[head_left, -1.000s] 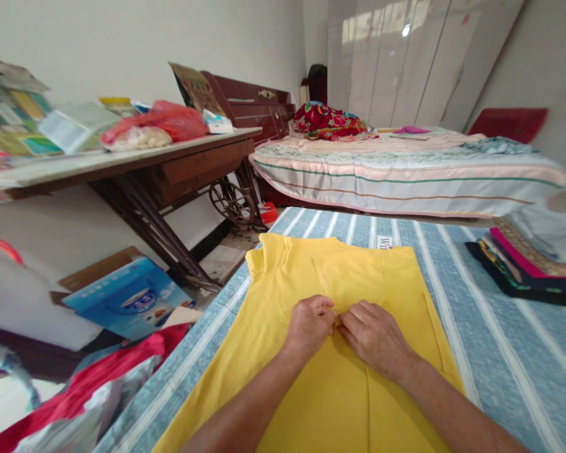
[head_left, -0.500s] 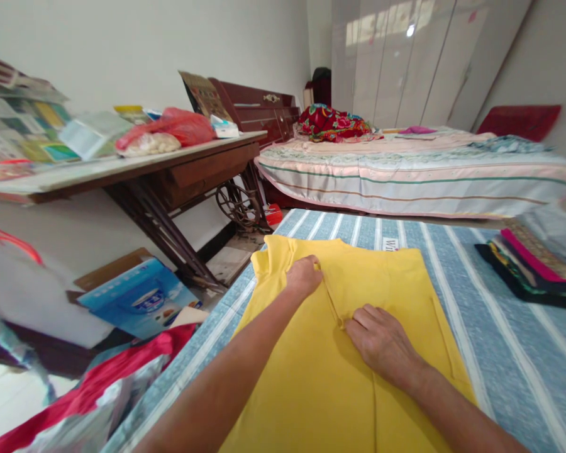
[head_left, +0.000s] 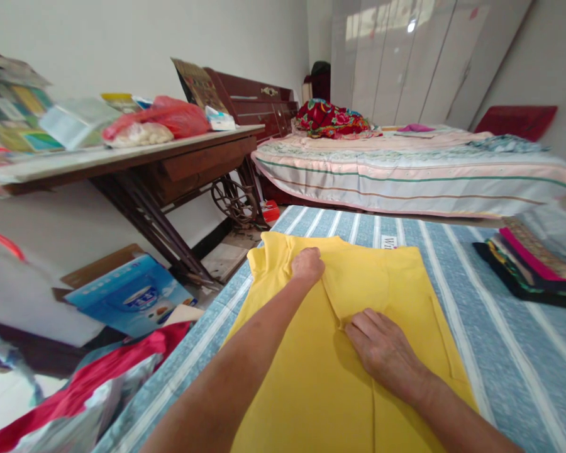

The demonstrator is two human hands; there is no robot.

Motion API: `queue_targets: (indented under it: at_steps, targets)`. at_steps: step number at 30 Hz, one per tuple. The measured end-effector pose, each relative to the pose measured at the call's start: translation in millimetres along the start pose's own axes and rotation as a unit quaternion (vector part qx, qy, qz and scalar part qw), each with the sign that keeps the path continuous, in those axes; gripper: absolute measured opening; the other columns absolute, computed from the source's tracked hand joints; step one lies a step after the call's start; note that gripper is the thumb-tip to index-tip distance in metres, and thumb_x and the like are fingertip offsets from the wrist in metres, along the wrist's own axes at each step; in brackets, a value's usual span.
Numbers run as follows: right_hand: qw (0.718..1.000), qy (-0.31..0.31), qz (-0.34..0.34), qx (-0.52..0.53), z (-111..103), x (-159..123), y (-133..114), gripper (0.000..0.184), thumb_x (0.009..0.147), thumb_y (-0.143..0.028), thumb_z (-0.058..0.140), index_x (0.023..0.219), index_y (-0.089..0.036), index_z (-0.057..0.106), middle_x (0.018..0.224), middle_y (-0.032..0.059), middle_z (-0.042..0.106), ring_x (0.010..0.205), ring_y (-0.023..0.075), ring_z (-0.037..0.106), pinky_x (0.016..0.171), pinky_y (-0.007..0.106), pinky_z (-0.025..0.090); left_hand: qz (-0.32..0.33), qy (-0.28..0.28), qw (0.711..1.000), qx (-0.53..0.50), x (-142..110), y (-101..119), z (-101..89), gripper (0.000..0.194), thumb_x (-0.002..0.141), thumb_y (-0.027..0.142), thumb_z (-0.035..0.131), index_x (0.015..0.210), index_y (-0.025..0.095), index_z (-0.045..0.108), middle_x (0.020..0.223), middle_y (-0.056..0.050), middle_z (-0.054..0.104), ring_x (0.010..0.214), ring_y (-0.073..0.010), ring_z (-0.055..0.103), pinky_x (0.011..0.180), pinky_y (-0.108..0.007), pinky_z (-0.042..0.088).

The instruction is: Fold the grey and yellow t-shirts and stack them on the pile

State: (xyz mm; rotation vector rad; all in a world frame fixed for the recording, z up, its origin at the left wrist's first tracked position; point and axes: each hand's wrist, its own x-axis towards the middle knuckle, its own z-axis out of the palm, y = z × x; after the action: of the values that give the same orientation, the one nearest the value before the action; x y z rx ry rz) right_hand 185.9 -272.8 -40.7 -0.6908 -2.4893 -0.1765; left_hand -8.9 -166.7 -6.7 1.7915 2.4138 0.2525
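A yellow garment (head_left: 302, 358) lies spread on a blue bed cover with white stripes (head_left: 495, 352); I cannot tell its exact kind. A seam or fold edge runs down its middle. My left hand (head_left: 308, 265) is closed on this edge near the garment's far end, where the cloth at the left is gathered in folds. Lower down the same edge, my right hand (head_left: 377, 346) pinches the cloth, fingers bent together. The cloth between both hands is drawn into a line. The fingertips of both hands are partly hidden.
A stack of folded clothes (head_left: 532, 264) sits at the right. Beyond stands a bed (head_left: 405, 179). At the left, a sewing machine table (head_left: 183, 148) carries a red plastic bag (head_left: 179, 117) and boxes. Below are a blue carton (head_left: 136, 296) and red cloth (head_left: 117, 371).
My left hand has shifted slightly right and up along the edge, its knuckles turned over more. The right hand stays nearly in place, still pinching. The view has shifted slightly.
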Motion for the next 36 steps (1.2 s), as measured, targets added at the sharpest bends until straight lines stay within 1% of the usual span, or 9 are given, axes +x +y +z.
queue_targets:
  at_steps: [7,12,16,18,21,23,27,31,36]
  targets:
    - [1.000,0.004,0.023,0.011,-0.4,-2.0,-0.2,0.017,0.082,-0.003,0.051,0.075,-0.018,0.055,0.075,0.0026,0.052,0.070,0.0170,0.043,0.065,0.031,0.034,0.052,0.023,0.997,0.045,-7.6,7.9,-3.5,0.031,0.080,0.009,0.041,0.106,0.014,0.058,0.108,-0.015,0.058,0.102,-0.0253,0.056,0.081,-0.034,0.047]
    - [1.000,0.008,0.013,0.018,1.1,-2.2,1.9,0.015,0.082,-0.005,0.051,0.076,-0.017,0.056,0.075,0.0032,0.053,0.071,0.0175,0.044,0.064,0.031,0.035,0.163,0.032,0.984,0.066,-30.4,15.9,-9.7,0.029,0.082,0.008,0.039,0.105,0.015,0.055,0.114,-0.013,0.053,0.110,-0.0256,0.048,0.088,-0.038,0.045]
    - [1.000,0.016,0.015,0.022,0.6,-2.1,3.0,0.017,0.084,-0.007,0.048,0.074,-0.018,0.056,0.075,0.0041,0.054,0.070,0.0177,0.045,0.063,0.031,0.036,0.259,-0.012,0.964,0.059,-60.8,12.9,-8.1,0.017,0.084,0.021,0.048,0.097,0.018,0.058,0.108,-0.008,0.057,0.103,-0.0208,0.053,0.090,-0.032,0.046]
    - [0.998,0.024,0.024,0.045,-0.8,-1.4,4.1,0.019,0.085,-0.006,0.046,0.075,-0.018,0.056,0.073,0.0042,0.054,0.069,0.0174,0.046,0.063,0.031,0.037,0.303,-0.026,0.952,0.046,-72.3,5.9,-3.4,0.022,0.084,0.029,0.053,0.102,0.017,0.058,0.113,-0.008,0.057,0.108,-0.0205,0.053,0.095,-0.032,0.043]
    - [0.990,0.055,0.060,0.117,-2.2,-0.4,7.6,0.020,0.084,-0.004,0.043,0.082,-0.017,0.057,0.076,0.0045,0.056,0.074,0.0169,0.051,0.067,0.029,0.041,0.348,-0.016,0.937,0.019,-79.1,-7.2,5.2,0.036,0.085,0.038,0.053,0.113,0.015,0.054,0.128,-0.013,0.052,0.120,-0.0231,0.046,0.103,-0.035,0.037]
    - [0.976,0.088,0.093,0.176,-2.2,-0.2,11.2,0.020,0.083,-0.004,0.044,0.086,-0.018,0.057,0.078,0.0038,0.057,0.077,0.0160,0.053,0.068,0.027,0.043,0.359,-0.019,0.933,0.012,-78.0,-14.1,8.7,0.046,0.085,0.044,0.052,0.120,0.014,0.051,0.135,-0.015,0.046,0.126,-0.0248,0.041,0.105,-0.037,0.035]
    - [0.953,0.120,0.135,0.243,-1.9,-1.5,18.5,0.019,0.080,-0.004,0.045,0.084,-0.019,0.057,0.079,0.0027,0.057,0.075,0.0138,0.055,0.065,0.025,0.044,0.359,-0.067,0.931,0.014,-72.8,-18.6,7.3,0.061,0.084,0.054,0.049,0.128,0.012,0.045,0.141,-0.017,0.040,0.131,-0.0258,0.036,0.107,-0.037,0.031]
    - [0.970,0.103,0.119,0.185,-3.7,-3.1,20.9,0.017,0.079,-0.006,0.047,0.075,-0.018,0.057,0.077,0.0043,0.057,0.076,0.0157,0.054,0.067,0.026,0.043,0.352,-0.086,0.932,0.012,-70.8,-16.3,3.0,0.062,0.082,0.050,0.055,0.128,0.010,0.046,0.141,-0.017,0.039,0.131,-0.0251,0.035,0.108,-0.034,0.030]
    - [0.985,0.045,0.130,0.104,-4.9,-3.4,18.5,0.018,0.082,-0.011,0.048,0.068,-0.019,0.056,0.071,0.0037,0.054,0.074,0.0169,0.051,0.067,0.028,0.041,0.356,-0.086,0.931,0.005,-70.5,-14.9,1.6,0.059,0.082,0.047,0.056,0.127,0.011,0.046,0.141,-0.017,0.041,0.132,-0.0244,0.035,0.107,-0.034,0.030]
